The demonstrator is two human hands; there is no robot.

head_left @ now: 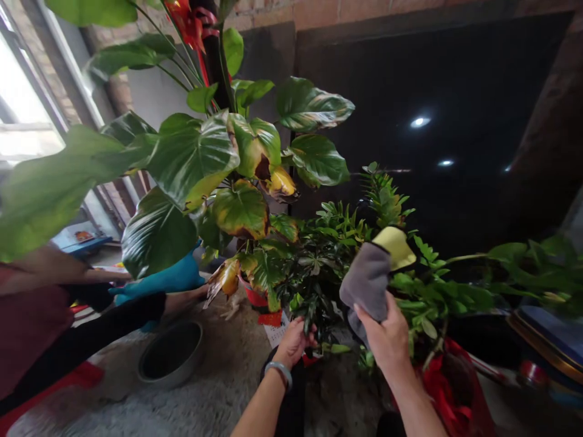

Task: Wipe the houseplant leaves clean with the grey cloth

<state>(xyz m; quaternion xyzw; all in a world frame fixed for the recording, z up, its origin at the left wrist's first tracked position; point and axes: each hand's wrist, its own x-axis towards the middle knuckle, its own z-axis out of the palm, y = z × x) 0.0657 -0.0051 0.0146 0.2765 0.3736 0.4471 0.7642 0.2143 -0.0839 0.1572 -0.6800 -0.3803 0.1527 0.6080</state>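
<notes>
My right hand [387, 331] grips a grey cloth [367, 282] whose yellow side [395, 247] shows at the top, held up among the plants. Lower and to the left, my left hand [296, 341], with a pale bangle at the wrist, has its fingers curled at the dark green leaves [314, 303] of a small bushy plant. The fingers seem closed round a leaf or stem there, partly hidden by foliage. Left of this stands a tall potted plant with broad leaves [195, 152], several of them yellow and brown at the edges.
A metal basin [170, 353] stands on the rough floor at the left, near a person's dark-clothed leg [104, 325] and a turquoise object [164, 276]. Red wrapping [449, 388] surrounds a pot at the right. A dark glossy panel [432, 121] backs the plants.
</notes>
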